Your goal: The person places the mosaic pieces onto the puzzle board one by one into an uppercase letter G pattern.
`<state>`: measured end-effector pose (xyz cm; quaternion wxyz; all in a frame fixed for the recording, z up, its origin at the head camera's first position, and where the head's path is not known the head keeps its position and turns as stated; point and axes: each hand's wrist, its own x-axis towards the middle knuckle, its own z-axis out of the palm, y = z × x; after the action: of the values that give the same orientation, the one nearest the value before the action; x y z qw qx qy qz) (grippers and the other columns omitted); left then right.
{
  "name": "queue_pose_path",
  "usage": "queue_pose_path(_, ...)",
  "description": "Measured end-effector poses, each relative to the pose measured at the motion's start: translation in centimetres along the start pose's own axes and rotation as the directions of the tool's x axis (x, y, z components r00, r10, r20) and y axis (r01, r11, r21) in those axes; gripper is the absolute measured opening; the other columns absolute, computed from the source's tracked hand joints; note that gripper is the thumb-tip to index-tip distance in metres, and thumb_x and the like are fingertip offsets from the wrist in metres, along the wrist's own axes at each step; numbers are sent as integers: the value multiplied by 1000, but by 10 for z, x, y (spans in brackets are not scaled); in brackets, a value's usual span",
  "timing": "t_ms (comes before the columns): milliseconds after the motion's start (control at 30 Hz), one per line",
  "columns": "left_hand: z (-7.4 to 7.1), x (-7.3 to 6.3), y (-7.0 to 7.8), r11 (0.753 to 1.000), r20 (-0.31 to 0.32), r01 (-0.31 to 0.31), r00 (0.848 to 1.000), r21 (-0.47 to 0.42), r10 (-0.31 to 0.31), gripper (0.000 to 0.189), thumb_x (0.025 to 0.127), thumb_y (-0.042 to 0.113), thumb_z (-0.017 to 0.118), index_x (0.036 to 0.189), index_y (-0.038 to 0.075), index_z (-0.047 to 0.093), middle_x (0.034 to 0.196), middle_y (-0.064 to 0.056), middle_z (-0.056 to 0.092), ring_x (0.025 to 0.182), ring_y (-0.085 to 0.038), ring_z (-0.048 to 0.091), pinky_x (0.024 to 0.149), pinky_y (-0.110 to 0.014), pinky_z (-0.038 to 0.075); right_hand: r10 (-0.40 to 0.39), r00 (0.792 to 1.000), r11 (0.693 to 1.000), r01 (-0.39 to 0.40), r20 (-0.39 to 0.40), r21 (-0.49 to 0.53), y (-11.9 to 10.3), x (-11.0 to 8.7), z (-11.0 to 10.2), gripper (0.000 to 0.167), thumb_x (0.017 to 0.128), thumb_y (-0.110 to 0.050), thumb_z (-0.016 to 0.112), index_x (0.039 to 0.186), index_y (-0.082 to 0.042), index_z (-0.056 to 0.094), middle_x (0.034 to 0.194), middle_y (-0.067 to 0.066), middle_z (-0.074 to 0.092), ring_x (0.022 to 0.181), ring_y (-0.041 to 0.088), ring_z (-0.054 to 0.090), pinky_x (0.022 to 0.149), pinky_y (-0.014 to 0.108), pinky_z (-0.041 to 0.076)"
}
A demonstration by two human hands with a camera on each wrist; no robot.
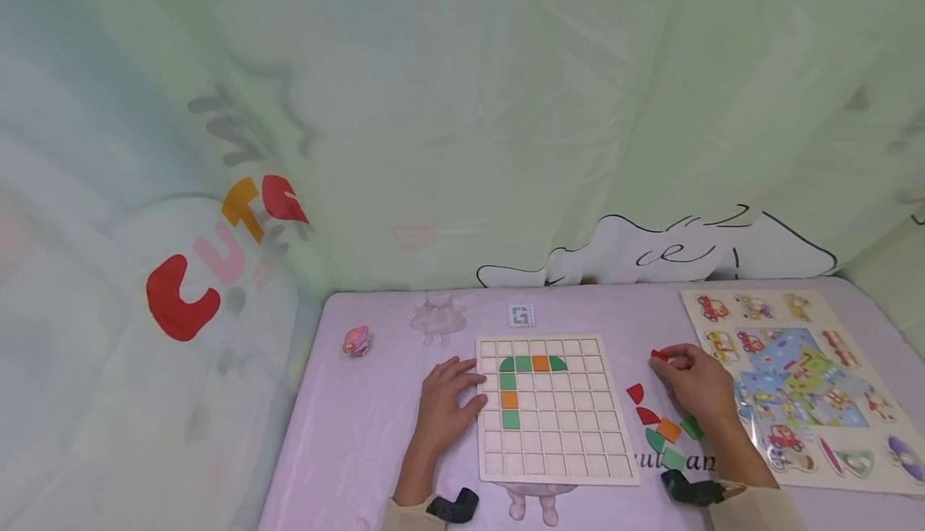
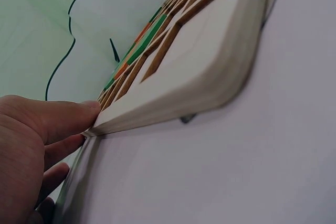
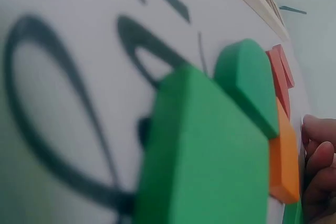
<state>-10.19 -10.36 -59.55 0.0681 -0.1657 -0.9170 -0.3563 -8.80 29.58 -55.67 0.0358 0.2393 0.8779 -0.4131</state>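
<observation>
Pale green and white drapery [image 1: 462, 113] hangs behind a pink-covered table [image 1: 368, 426], with a figurine [image 1: 357, 341] near the far left corner and a stretch of cloth separating it from a person's left hand [image 1: 442, 402]. Relaxed and grasping nothing, that hand touches the left edge of a wooden grid board [image 1: 560, 479], which looks squarish, its sides running away from the person. Green and orange tiles [image 1: 509, 399] on it form an upside-down L, one leg pointing toward the person, the other rightward. A small pattern card [image 1: 521, 316] lies just beyond the board. A narrow strip of cloth divides the board's right edge from loose red, orange and green pieces [image 1: 669, 430]. Above them, a red piece [image 1: 658, 354] is pinched in the fingertips of the right hand [image 1: 699, 382]; fingers hide too much to tell its long axis. At far right lies a picture puzzle [image 1: 853, 483], close beside that hand.
</observation>
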Motion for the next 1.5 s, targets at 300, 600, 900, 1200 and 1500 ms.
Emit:
queue_pose_path(300,-3,-1,2,1000,14,31,999,-2,-31,24,88,26,76,112,23,77,139,4,66,142,-25,49,116,-57,36,-20,999,999,21,40,-34,-1,2,0,45,96,-39,69,118,-1,61,87,11,61,70,23,59,52,26,49)
queue_pose_path(600,-5,-2,5,1000,-5,21,1000,-8,-21,24,87,23,77,111,22,77,138,2,67,141,-27,50,114,-60,37,-86,995,995,88,57,-46,-1,-6,-1,38,96,-41,69,106,-5,65,83,10,61,73,23,56,53,25,46)
queue_pose_path(900,-5,-1,5,999,21,48,999,-18,-48,24,89,24,76,113,23,77,140,4,65,143,-25,48,117,-59,35,-135,975,990,141,174,-21,1,-9,2,43,91,-48,73,111,-10,72,94,8,69,80,21,58,59,25,47)
queue_pose_path(1200,-4,0,6,999,14,41,999,-20,-40,23,88,24,77,112,23,77,138,3,66,142,-25,49,116,-58,35,-284,934,955,296,218,-27,-31,-31,18,32,86,-36,81,106,-12,76,89,3,72,77,17,57,60,23,49)
queue_pose_path(1500,-3,0,6,999,15,43,999,-18,-42,23,88,24,77,112,23,77,138,4,66,142,-25,49,116,-59,35,-357,841,932,348,406,99,-60,-46,52,13,89,-25,78,99,-16,78,87,-1,72,70,15,63,63,22,53)
